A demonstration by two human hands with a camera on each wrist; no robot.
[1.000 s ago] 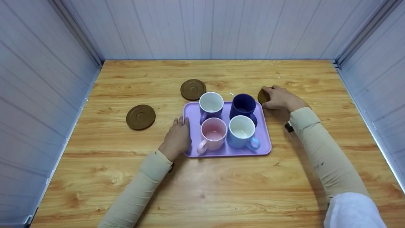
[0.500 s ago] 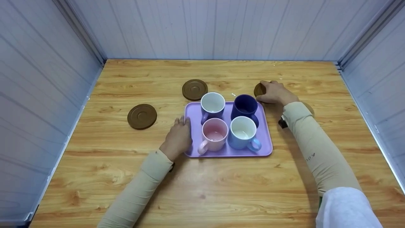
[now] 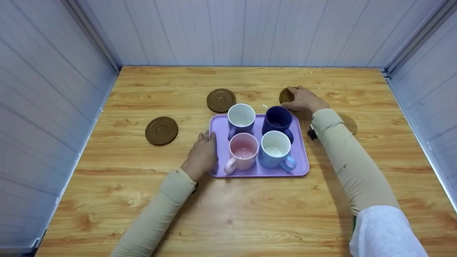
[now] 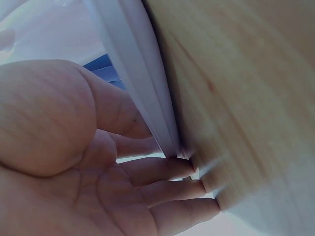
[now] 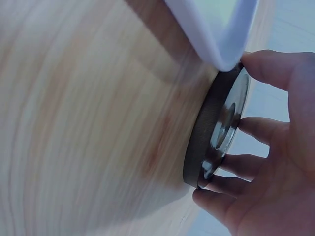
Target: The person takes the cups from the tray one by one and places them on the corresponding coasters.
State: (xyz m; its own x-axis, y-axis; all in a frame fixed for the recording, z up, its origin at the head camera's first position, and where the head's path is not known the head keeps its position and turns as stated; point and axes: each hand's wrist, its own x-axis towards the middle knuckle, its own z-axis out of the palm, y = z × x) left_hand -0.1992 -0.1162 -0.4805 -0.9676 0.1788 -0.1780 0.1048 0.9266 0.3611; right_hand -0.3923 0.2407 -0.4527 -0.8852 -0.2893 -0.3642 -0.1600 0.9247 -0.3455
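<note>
In the head view my left hand [image 3: 201, 157] grips the left rim of a purple tray [image 3: 300, 153]. The left wrist view shows the thumb inside the tray's wall [image 4: 140, 64] and the fingertips outside, against the table. My right hand [image 3: 305, 100] holds a brown round coaster [image 3: 285, 97] behind the tray's far right corner. Its thumb and fingers spread around the edge of the coaster [image 5: 204, 130], which lies at or very near the tabletop. On the tray stand a dark mug with white inside [image 3: 241, 116], a navy mug [image 3: 275, 125], a pink mug [image 3: 246, 162] and a light blue mug [image 3: 269, 160].
Two brown coasters [image 3: 221, 100] [image 3: 161, 130] lie flat behind and left of the tray. A lighter tan disc [image 3: 349, 124] is partly hidden behind the right sleeve. Pale panel walls [image 3: 225, 32] enclose the wooden table [image 3: 228, 214] at the back and sides.
My right hand has moved left and farther back with the coaster, uncovering part of the tan disc. The left hand keeps its hold on the tray, and the mugs stand as before.
</note>
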